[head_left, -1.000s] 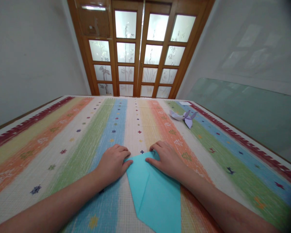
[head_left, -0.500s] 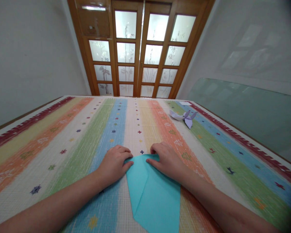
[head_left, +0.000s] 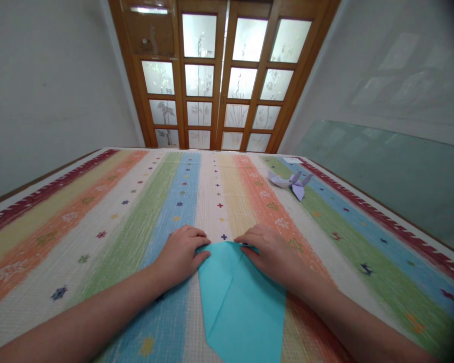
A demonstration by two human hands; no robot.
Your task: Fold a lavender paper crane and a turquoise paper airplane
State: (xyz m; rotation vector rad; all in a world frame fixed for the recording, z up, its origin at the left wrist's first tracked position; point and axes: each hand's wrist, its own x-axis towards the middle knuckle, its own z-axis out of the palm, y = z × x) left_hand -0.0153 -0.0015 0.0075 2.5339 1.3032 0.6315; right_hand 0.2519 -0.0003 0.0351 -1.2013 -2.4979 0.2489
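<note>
- The turquoise paper (head_left: 245, 312) lies on the striped tablecloth (head_left: 136, 227), between the two hands and low in the view; its near end is cut off by the bottom edge.
- A slanting crease or flap edge runs down the paper's left part; how many layers lie under it is hard to tell.
- The left hand (head_left: 183, 254) has its thumb and forefinger clamped on the paper's far left corner, which they partly cover. Its other fingers are curled together, their tips hidden.
- The right hand (head_left: 270, 254) pinches the far edge toward the right, thumb nearer, fingers bent over the top. The far right corner is hidden by this hand, and exactly where the fingertips press cannot be made out.
- Both forearms run out of view, at the lower left and lower right.
- Purple folded paper (head_left: 298, 190) stands with pointed flaps on the cloth, well beyond the right hand; whether it is one piece or two touching is unclear.
- A small white slip (head_left: 292, 161) lies near the far right corner of the table; anything on it is too small to read.
- The wooden doors (head_left: 218, 80) have frosted panes with plant patterns; what lies behind them cannot be seen.
</note>
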